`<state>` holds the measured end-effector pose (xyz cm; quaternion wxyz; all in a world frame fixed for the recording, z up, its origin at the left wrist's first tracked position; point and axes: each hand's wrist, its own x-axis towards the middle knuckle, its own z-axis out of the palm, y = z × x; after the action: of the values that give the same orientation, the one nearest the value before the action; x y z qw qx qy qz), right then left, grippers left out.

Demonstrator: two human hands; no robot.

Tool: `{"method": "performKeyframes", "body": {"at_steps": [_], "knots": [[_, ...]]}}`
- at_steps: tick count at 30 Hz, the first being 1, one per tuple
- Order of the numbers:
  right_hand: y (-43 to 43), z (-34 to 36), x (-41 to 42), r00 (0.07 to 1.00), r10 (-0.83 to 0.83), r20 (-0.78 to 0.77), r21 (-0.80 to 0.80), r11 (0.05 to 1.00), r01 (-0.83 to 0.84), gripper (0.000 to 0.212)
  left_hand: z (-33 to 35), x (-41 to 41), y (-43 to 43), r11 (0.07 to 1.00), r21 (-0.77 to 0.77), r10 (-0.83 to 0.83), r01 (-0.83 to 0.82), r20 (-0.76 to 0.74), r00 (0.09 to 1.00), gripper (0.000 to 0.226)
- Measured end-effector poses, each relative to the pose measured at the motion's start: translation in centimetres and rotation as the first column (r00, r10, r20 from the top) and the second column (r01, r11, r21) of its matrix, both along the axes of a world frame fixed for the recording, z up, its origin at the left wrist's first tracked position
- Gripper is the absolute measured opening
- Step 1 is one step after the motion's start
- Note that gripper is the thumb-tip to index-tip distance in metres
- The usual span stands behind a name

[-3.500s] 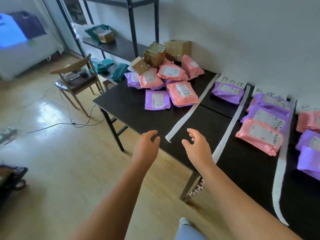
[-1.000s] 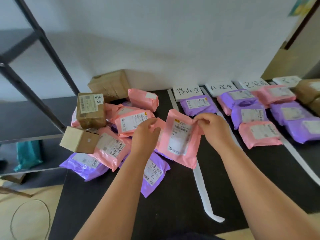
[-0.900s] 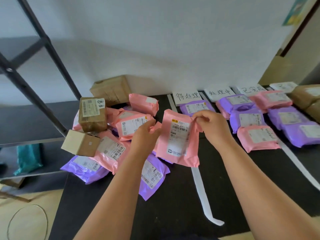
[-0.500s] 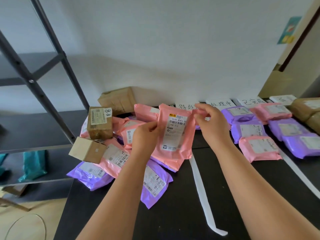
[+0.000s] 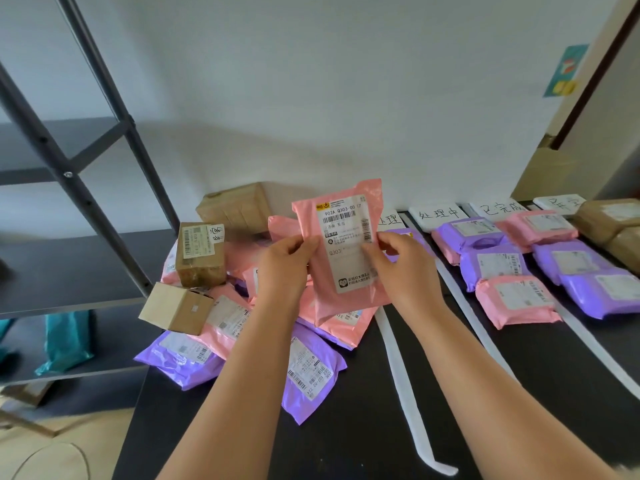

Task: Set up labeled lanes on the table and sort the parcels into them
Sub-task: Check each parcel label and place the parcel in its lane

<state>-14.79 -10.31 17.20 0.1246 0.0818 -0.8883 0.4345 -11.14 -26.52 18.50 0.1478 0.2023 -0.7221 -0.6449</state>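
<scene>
I hold a pink parcel (image 5: 346, 244) upright above the black table (image 5: 363, 427), its white shipping label facing me. My left hand (image 5: 287, 261) pinches its left edge and my right hand (image 5: 398, 261) pinches its right edge. Below and left lies the unsorted pile of pink and purple parcels (image 5: 311, 368) with two small cardboard boxes (image 5: 199, 254). White tape strips (image 5: 398, 375) mark lanes to the right. Handwritten paper labels (image 5: 438, 213) stand at the wall. Sorted pink and purple parcels (image 5: 516, 299) lie in those lanes.
A dark metal shelf rack (image 5: 86, 195) stands left of the table, with teal bags (image 5: 65, 341) on a lower shelf. A larger cardboard box (image 5: 235, 206) leans at the wall behind the pile. Brown boxes (image 5: 609, 220) sit at the far right.
Both hands went from empty to lifting the pink parcel off the pile. Over the last second they raised it higher and turned it upright, label towards me.
</scene>
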Motion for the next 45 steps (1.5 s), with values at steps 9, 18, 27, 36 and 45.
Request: {"method": "performKeyframes", "body": {"at_steps": [9, 18, 27, 36, 45], "knots": [[0.7, 1.6, 0.6, 0.997, -0.049, 0.061, -0.234, 0.97, 0.062, 0.008, 1.3, 1.1, 0.5, 0.997, 0.048, 0.056, -0.053, -0.066, 0.996, 0.005], [1.2, 3.4, 2.4, 0.993, 0.048, 0.109, -0.447, 0.894, 0.006, 0.008, 3.5, 2.5, 0.5, 0.989, 0.074, 0.141, -0.129, -0.178, 0.974, 0.008], [1.8, 5.8, 2.7, 0.998, 0.017, 0.055, -0.567, 0.824, 0.017, 0.019, 5.5, 3.9, 1.5, 0.997, 0.075, -0.02, 0.035, -0.185, 0.983, 0.01], [2.0, 7.3, 3.8, 1.0, -0.01, -0.006, -0.613, 0.79, 0.004, 0.007, 6.0, 4.3, 1.2, 0.983, 0.173, -0.037, 0.066, -0.169, 0.985, 0.011], [1.6, 7.1, 3.7, 0.999, 0.0, 0.05, -0.483, 0.875, 0.024, 0.011, 5.9, 3.6, 0.4, 0.947, 0.312, -0.026, 0.074, -0.155, 0.988, 0.005]]}}
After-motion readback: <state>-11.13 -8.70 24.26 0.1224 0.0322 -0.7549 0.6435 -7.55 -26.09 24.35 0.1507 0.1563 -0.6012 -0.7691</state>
